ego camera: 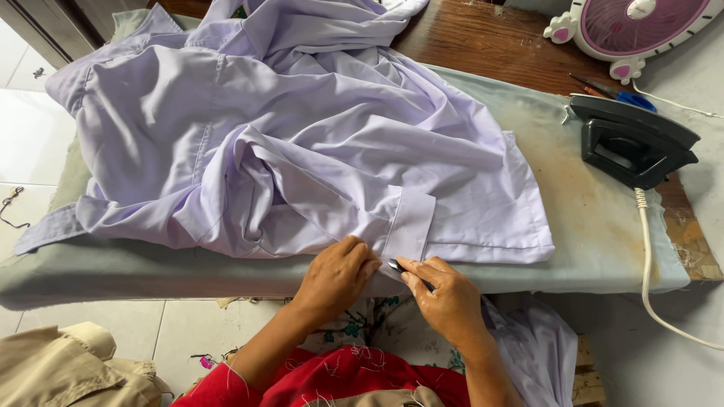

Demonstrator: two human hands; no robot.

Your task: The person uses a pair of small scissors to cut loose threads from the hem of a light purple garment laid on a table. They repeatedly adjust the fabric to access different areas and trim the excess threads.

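While the left hand (337,273) pinches the crumpled lilac shirt (302,136), the right hand (445,298) grips small dark metal snips (397,266).

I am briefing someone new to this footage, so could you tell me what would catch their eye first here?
The big crumpled lilac garment spread over the padded ironing board dominates the view. At its near edge the left hand pinches the cuff while the right hand holds a small dark tool to it. A black iron rests at the board's right end, below a pink fan.
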